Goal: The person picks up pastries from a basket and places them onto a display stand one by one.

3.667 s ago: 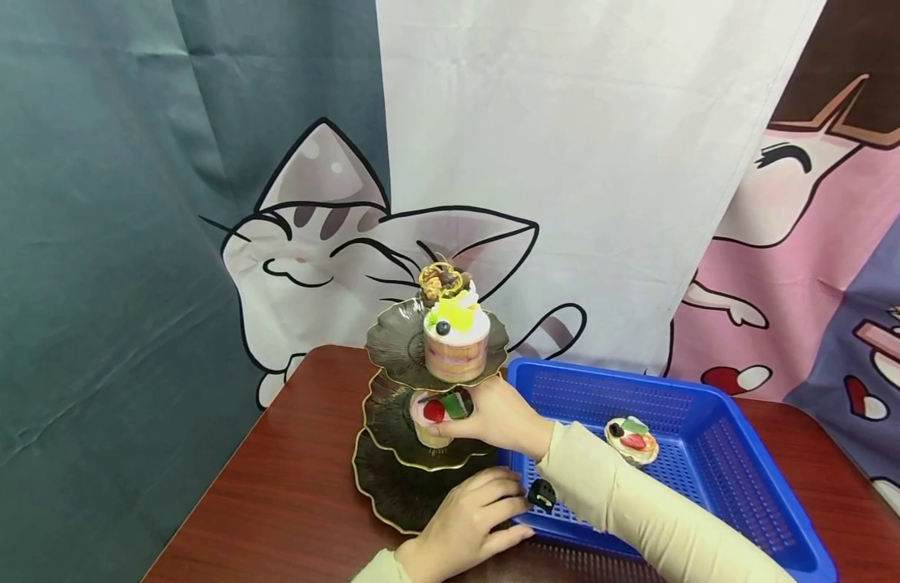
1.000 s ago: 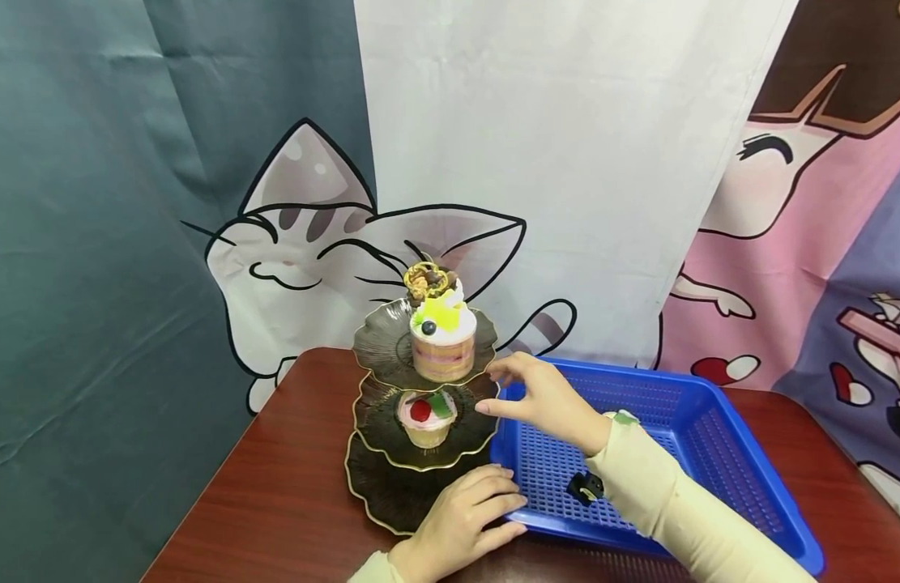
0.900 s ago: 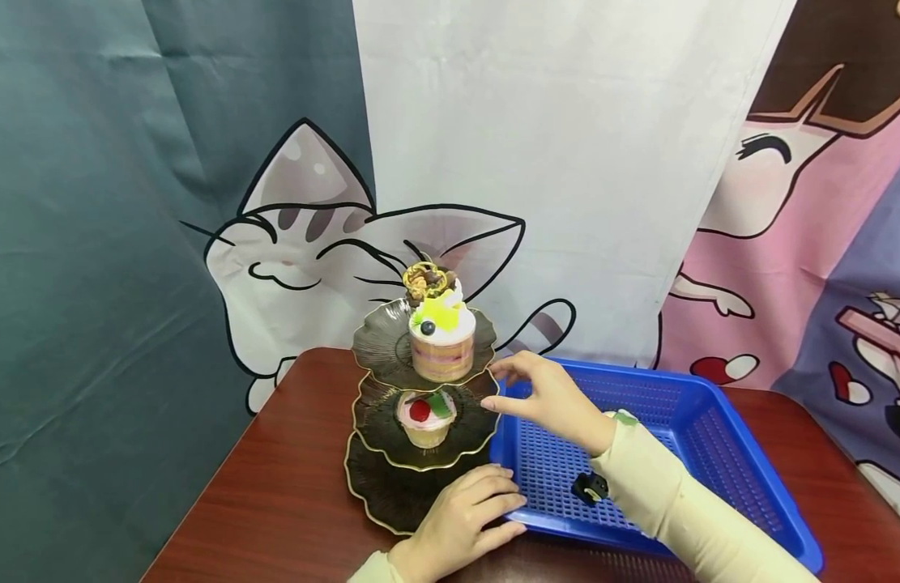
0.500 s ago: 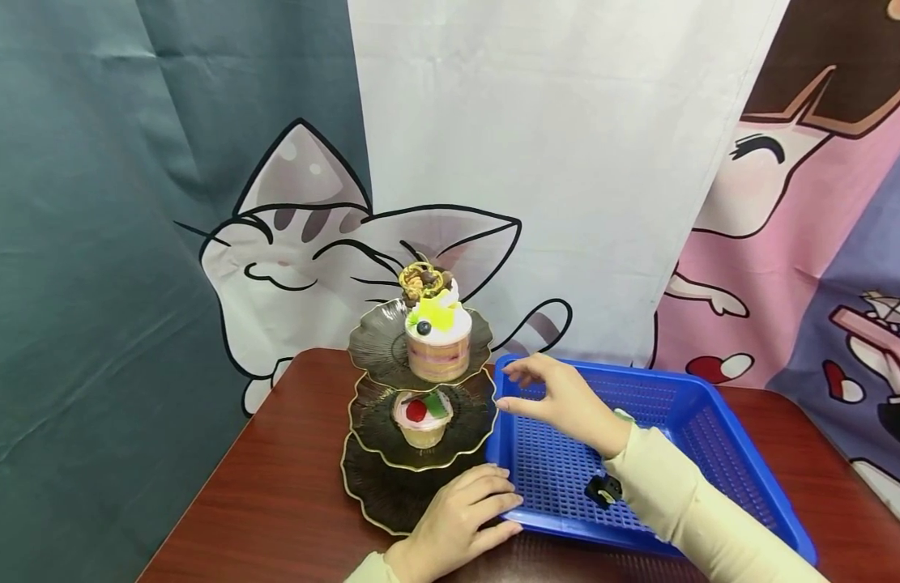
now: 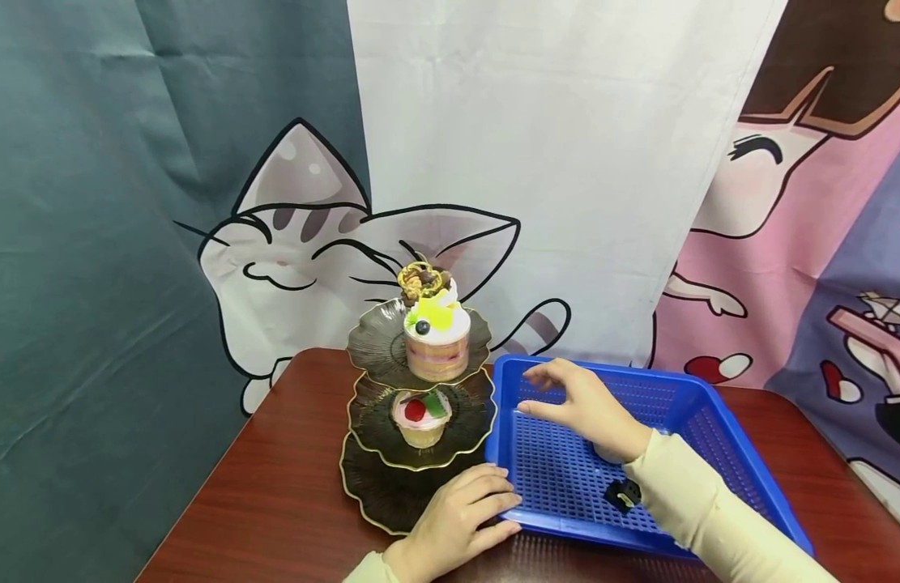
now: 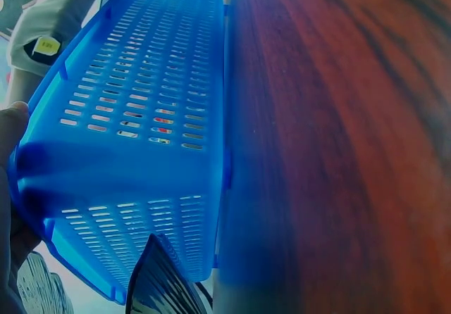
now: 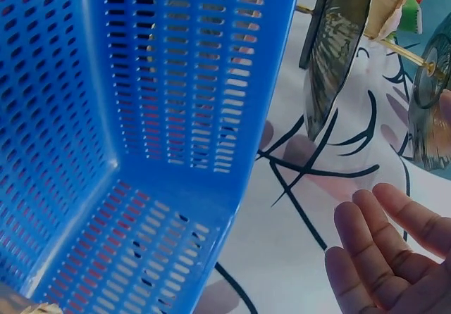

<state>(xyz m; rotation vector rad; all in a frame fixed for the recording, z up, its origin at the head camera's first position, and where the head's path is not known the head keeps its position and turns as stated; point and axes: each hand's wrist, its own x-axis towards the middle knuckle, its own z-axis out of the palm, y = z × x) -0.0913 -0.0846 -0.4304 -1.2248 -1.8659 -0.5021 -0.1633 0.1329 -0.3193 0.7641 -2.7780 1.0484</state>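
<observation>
My right hand (image 5: 588,409) hovers over the blue plastic basket (image 5: 741,453), fingers loosely spread and holding nothing; in the right wrist view its fingers (image 7: 380,250) are relaxed and bare. My left hand (image 5: 457,518) rests on the basket's near-left corner, fingers extended across the rim. Left of the basket stands a tiered stand of dark scalloped plates (image 5: 373,344) with gold edges. Its middle plate bears a small tart (image 5: 422,433) with red and green topping. On the top plate sits a layered cake (image 5: 437,356) with cream, yellow fruit and a blueberry, overlapping a chocolate-topped dessert (image 5: 423,283).
Inside the basket, another tart (image 5: 605,455) is mostly hidden beneath my right wrist. A black device (image 5: 623,494) hangs at the right cuff. The reddish-brown wooden table (image 5: 253,486) ends at its left edge; a printed cartoon curtain (image 5: 566,162) hangs behind.
My right hand let go of the red-and-green tart, which now stands on the middle plate, then drew back rightward over the basket. The left hand has stayed at the basket corner.
</observation>
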